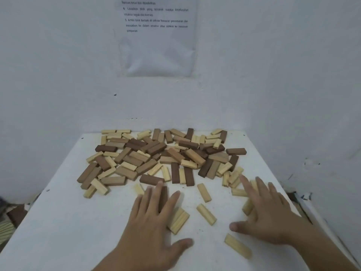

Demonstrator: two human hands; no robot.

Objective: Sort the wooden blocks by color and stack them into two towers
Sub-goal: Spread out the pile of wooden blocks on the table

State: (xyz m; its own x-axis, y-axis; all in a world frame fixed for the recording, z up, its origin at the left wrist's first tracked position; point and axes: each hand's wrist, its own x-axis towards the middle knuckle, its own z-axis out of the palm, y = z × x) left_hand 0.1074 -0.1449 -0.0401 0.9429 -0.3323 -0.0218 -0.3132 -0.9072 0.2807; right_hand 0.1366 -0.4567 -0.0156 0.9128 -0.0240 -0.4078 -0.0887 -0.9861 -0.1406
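While the left hand (156,218) and right hand (267,214) are spread flat, gripping nothing, the wooden blocks (156,148), judged light and rigid, are best pinched across their long sides.

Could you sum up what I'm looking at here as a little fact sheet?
Surface: white table
Blocks: pile of light and dark mixed, unsorted
Left hand: flat, fingers spread over a dark block
Right hand: flat, fingers spread over light blocks
Towers: none yet
Wall: printed sheet

Wall sheet (156,36), items 4; 5 (blurred Malay): "Laraskan blok…"; "Ambil blok berbaki…"
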